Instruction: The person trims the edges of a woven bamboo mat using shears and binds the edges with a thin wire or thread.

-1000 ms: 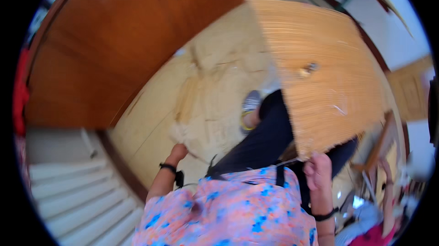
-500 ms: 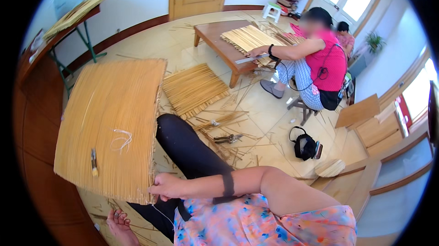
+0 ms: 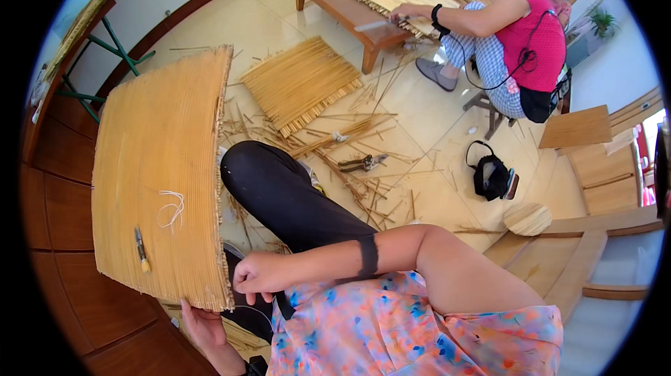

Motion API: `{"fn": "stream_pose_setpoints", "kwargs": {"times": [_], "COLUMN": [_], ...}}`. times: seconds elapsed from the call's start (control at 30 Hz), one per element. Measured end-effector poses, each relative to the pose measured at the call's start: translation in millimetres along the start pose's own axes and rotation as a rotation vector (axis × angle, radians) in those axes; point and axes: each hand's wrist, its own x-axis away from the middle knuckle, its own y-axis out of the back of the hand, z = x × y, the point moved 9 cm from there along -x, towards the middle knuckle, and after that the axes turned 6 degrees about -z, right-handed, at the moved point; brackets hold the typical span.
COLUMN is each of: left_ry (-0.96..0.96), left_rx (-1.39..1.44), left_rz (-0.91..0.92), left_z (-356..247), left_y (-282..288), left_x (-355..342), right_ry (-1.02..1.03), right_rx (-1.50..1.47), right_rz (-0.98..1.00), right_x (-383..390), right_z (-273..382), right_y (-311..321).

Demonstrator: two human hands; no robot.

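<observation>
A large mat of straw-coloured stalks (image 3: 161, 138) leans across my left side, beside my dark-trousered knee. A loop of white thread (image 3: 171, 210) and a slim small tool with a yellow end (image 3: 142, 250) lie on it. My right hand (image 3: 262, 275) is closed at the mat's lower right edge, its fingers curled; what they pinch, if anything, is hidden. A thin white strand (image 3: 255, 312) runs below that hand. Under the mat's bottom edge, my left hand (image 3: 203, 323) has its fingers stretched out, the tips touching the edge.
Loose stalks and pruning shears (image 3: 363, 163) lie on the floor beyond my knee, near a second mat (image 3: 300, 86). A person (image 3: 517, 40) sits working at a low wooden table (image 3: 328, 2). A black bag (image 3: 491, 179) rests on the floor at right; wooden cabinets (image 3: 91, 236) stand left.
My left hand has risen to the mat's bottom edge and its fingers have straightened. My right hand has shifted slightly off the mat's side. The view has tilted downward.
</observation>
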Motion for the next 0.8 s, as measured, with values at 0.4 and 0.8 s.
{"fn": "stream_pose_setpoints", "kwargs": {"times": [0.4, 0.8], "left_ry": [0.120, 0.126], "left_rx": [-0.046, 0.023], "left_rz": [-0.001, -0.396], "left_z": [4.8, 3.0], "left_y": [2.8, 2.3], "left_x": [2.3, 18.7], "right_ry": [0.282, -0.651], "right_rx": [-0.144, 1.183], "right_rz": [-1.305, -0.980], "right_x": [88.9, 55.3], "right_z": [-69.8, -326.6], "right_y": [385.1, 455.2]}}
